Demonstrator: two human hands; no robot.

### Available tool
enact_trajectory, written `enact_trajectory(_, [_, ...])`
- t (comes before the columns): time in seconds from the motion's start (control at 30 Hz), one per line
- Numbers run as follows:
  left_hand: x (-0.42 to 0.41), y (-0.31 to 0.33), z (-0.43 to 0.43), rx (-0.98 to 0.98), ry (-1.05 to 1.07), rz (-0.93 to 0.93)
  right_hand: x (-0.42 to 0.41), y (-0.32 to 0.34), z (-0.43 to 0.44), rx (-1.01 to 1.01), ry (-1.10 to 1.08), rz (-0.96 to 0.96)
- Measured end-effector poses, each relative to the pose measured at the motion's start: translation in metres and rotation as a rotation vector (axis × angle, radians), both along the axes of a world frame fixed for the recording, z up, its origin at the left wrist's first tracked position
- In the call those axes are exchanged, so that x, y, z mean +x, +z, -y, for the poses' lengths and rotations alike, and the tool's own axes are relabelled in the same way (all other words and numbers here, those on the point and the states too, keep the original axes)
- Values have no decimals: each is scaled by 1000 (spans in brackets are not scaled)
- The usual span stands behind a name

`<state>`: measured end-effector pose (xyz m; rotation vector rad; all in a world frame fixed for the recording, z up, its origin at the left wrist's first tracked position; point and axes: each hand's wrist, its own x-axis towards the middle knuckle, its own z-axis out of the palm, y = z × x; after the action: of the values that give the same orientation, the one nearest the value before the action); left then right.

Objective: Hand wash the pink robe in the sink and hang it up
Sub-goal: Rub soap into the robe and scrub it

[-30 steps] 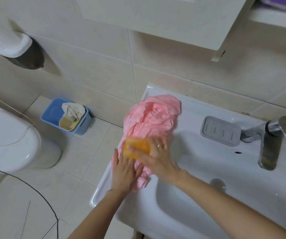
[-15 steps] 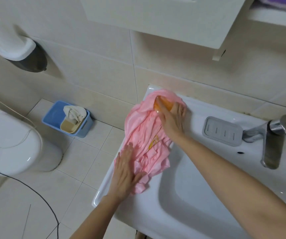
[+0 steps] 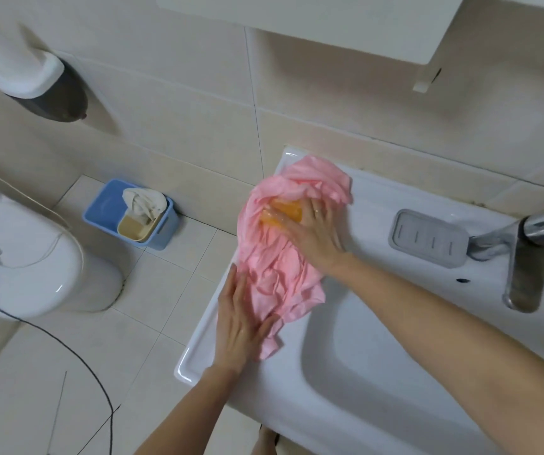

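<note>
pink robe (image 3: 280, 257) is bunched on the flat left ledge of the sink (image 3: 198, 349). It runs from the back-left corner down along the left rim. The front end spills over the basin edge, and the rest is out of the bowl.

right hand (image 3: 316, 234) is at the back end of the robe, on top of an orange soap bar (image 3: 283, 211). Fingers are spread over the bar with the thumb along its near side, so it's holding the bar and pressing it into the fabric. Ring on one finger.

left hand (image 3: 241, 323) lies flat on the front end of the robe, near the front-left corner. Fingers are straight and together, palm down. It's pinning the cloth, not gripping it.

grey soap dish (image 3: 428, 238) sits on the back ledge, just left of the chrome faucet (image 3: 523, 257). Can't tell from this angle if water is running.

On the floor left of the sink, a blue bin (image 3: 110, 208) stands against the wall with a cloth and a beige cup in it. Further left is a white toilet (image 3: 27, 264), with a black cable (image 3: 67, 349) trailing across the tiles.
</note>
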<state>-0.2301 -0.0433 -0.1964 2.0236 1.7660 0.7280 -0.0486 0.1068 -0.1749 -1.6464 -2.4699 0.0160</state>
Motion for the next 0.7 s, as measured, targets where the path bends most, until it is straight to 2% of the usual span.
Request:
enact_trajectory(0.07, [-2, 2, 1, 17, -20, -16, 10, 12, -25, -160, -97, -2])
enact_trajectory(0.2, [-5, 8, -1, -39, -48, -16, 26, 30, -39, -142, -369, -110])
enact_trajectory(0.3, [-2, 20, -6, -11, 6, 32, 36, 31, -28, -162, -565, -416])
enact_trajectory(0.4, [14, 48, -30, 55, 194, 55, 52, 25, 2, -201, -589, -867])
enact_trajectory(0.47, [32, 61, -56, -58, 197, 42, 60, 22, 27, -242, -583, -1069])
enact_trajectory(0.53, [53, 63, -80, -222, 166, -74, 61, 21, 49, -320, -554, -1158])
enact_trajectory(0.6, [65, 59, -95, -307, 182, -132, 59, 18, 65, -408, -537, -1234])
enact_trajectory(0.63, [65, 59, -102, -325, 224, -87, 58, 21, 72, -455, -533, -1241])
enact_trajectory(0.7, [59, 69, -113, -394, 355, 180, 56, 22, 84, -532, -505, -1263])
